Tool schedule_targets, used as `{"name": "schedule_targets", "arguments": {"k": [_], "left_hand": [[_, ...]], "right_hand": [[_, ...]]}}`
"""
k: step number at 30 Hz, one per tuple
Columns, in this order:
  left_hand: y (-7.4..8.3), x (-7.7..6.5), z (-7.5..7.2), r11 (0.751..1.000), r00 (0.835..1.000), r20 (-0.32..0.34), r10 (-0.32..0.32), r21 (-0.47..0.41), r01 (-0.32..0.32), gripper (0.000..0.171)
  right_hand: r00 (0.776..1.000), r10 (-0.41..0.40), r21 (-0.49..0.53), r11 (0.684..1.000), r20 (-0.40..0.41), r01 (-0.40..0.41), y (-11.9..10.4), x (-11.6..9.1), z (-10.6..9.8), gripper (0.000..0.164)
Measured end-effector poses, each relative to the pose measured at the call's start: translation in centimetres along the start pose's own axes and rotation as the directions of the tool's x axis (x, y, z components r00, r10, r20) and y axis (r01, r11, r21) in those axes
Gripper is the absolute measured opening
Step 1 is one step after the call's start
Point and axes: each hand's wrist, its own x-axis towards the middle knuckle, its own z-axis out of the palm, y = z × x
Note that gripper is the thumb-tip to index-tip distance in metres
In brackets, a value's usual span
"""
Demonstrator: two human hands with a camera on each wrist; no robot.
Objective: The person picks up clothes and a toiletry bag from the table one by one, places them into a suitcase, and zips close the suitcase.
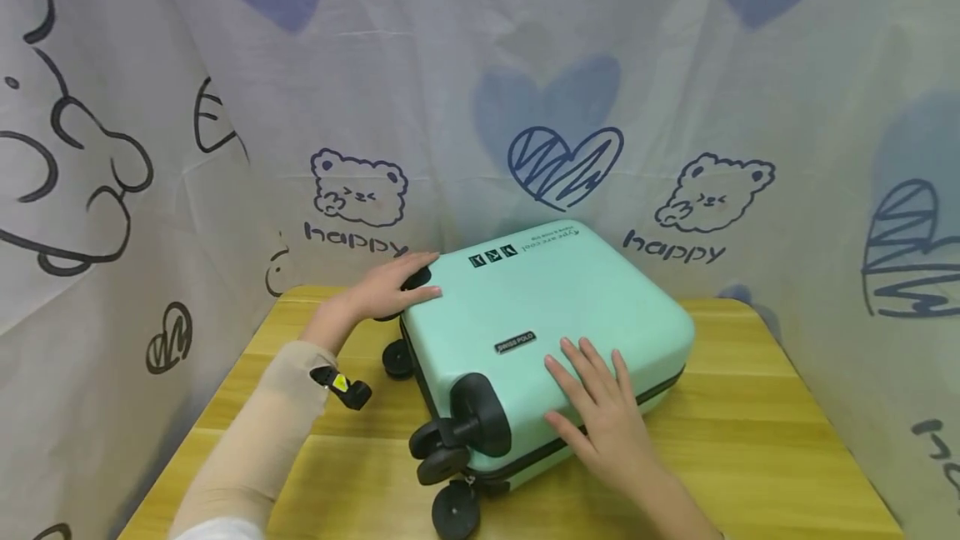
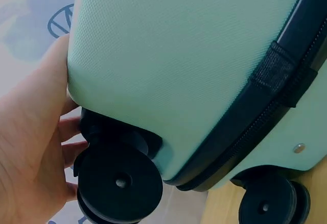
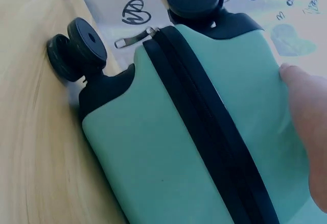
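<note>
A mint-green hard-shell suitcase [image 1: 570,298] lies flat on the wooden table, its black wheels pointing left and toward me. My left hand [image 1: 390,286] rests at its far-left corner, thumb and fingers on either side of the black wheel mount. In the left wrist view, that corner's wheel [image 2: 120,183] partly hides the fingers. Across the near edge of the lid lies my right hand [image 1: 600,407], fingers spread and fairly straight. The right wrist view shows its thumb [image 3: 301,96] against the shell, beside the black zipper band [image 3: 199,106]; its other fingers are out of that view.
The wooden table [image 1: 750,407] extends on both sides of the suitcase. White cloth [image 1: 450,65] printed with hearts and bears hangs behind and at the sides. A metal zipper pull [image 3: 133,39] hangs between two wheels. A small black strap device [image 1: 345,386] sits on the left wrist.
</note>
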Motion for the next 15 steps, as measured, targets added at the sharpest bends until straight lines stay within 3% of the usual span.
{"name": "schedule_targets", "arguments": {"k": [5, 15], "left_hand": [[0.2, -1.3, 0.5, 1.0, 0.999, -0.05, -0.009, -0.003, 0.009, 0.075], [2.5, -3.8, 1.5, 0.995, 0.985, -0.144, -0.099, -0.015, 0.098, 0.075]], "right_hand": [[1.0, -0.019, 0.035, 0.999, 0.021, 0.018, 0.6, -0.1, 0.1, 0.061], [0.997, -0.042, 0.07, 0.996, -0.06, 0.046, 2.6, -0.4, 0.2, 0.058]]}}
